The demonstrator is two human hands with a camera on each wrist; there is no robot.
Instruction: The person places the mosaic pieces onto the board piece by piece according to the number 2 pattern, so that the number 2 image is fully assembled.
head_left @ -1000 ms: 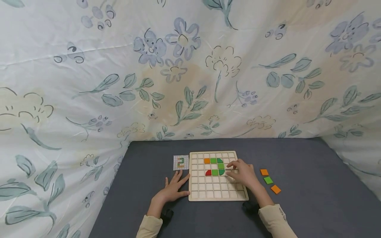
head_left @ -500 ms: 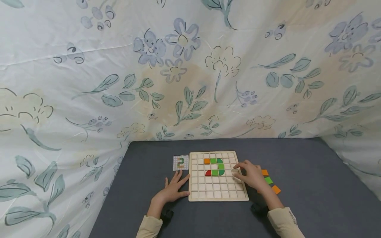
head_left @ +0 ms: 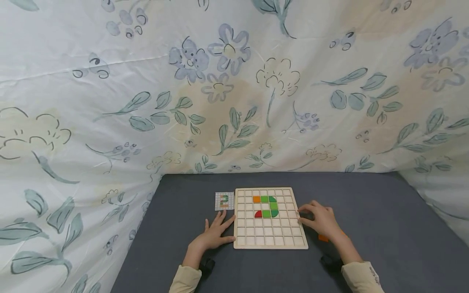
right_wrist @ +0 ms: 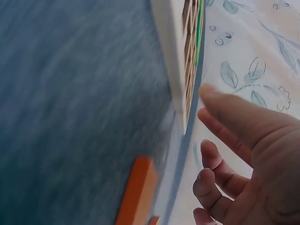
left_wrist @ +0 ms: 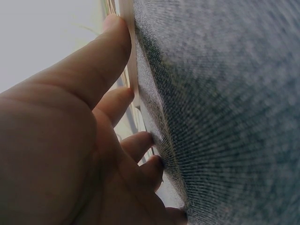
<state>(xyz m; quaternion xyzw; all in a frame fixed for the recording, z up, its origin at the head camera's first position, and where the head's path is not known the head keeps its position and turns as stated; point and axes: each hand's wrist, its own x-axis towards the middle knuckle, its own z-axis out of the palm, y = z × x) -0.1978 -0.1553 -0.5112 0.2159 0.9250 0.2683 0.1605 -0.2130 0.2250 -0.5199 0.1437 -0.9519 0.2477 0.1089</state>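
Observation:
A wooden grid board (head_left: 271,243) lies on the table with several tiles set in its cells. An orange tile (head_left: 256,199), green squares (head_left: 264,199), dark green rounded tiles (head_left: 275,213) and a red rounded tile (head_left: 258,214) form a curve. My left hand (head_left: 210,237) has its fingers spread, thumb and index touching the board's left edge; the wrist view shows the thumb (left_wrist: 110,51) against the rim. Just off the right edge hovers my right hand (head_left: 322,220), fingers loosely bent, holding nothing. Beneath it lie loose orange tiles (head_left: 323,238), partly hidden.
Left of the board, a small printed card (head_left: 224,201) shows a coloured grid pattern. A dark grey cloth (head_left: 395,236) covers the table, and a floral curtain (head_left: 234,101) hangs behind and at the sides. An orange tile (right_wrist: 136,192) appears close in the right wrist view.
My right hand has moved right, from over the board to beyond its right edge, now covering most of the loose tiles. The left hand stays in place. The head view has shifted slightly.

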